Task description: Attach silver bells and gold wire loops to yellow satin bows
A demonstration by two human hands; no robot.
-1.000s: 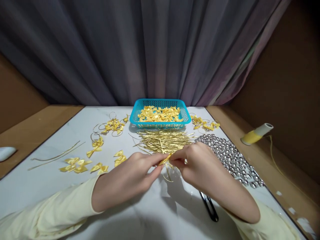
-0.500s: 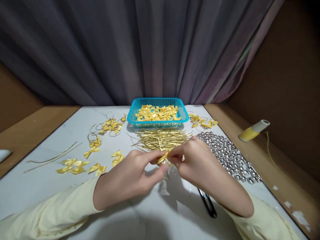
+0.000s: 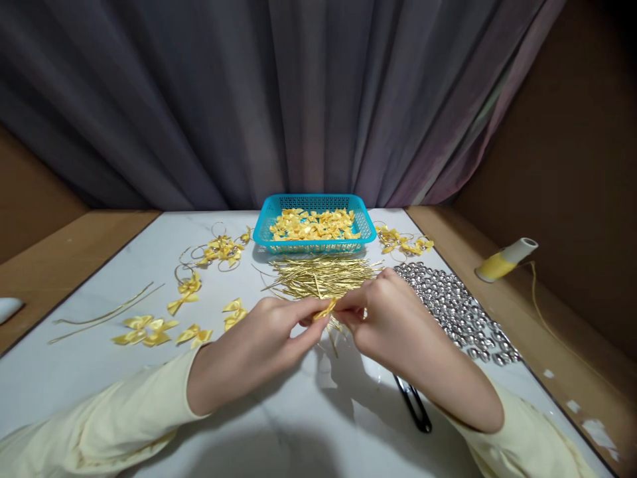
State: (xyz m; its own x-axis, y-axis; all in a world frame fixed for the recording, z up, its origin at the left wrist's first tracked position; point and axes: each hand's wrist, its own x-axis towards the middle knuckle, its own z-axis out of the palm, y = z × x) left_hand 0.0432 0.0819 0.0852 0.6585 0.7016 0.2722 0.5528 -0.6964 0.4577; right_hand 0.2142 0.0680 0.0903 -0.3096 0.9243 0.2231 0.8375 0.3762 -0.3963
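Observation:
A small yellow ribbon bow [image 3: 326, 309] is pinched between the fingertips of my left hand [image 3: 279, 338] and my right hand [image 3: 383, 318], over the middle of the table. My left thumb and forefinger close on its left side. The right fingers press together at its other side; whether they also hold a cord or bell is hidden. Just beyond my hands lies a heap of cut gold cords [image 3: 323, 275]. Loose yellow bows [image 3: 149, 330] rest on the white table to the left. Under my right forearm, black-handled scissors or snips [image 3: 415, 405] are partly covered.
A blue basket [image 3: 314, 247] full of yellow bows stands at the back. Silver beads or bells [image 3: 448, 312] spread on the right. Bows with cord loops [image 3: 221, 251] lie at the back left, more [image 3: 405, 242] at the back right. A thread spool [image 3: 506, 260] lies far right.
My left thumb has moved up and in against the bow, closing the pinch. Both hands stay at nearly the same place.

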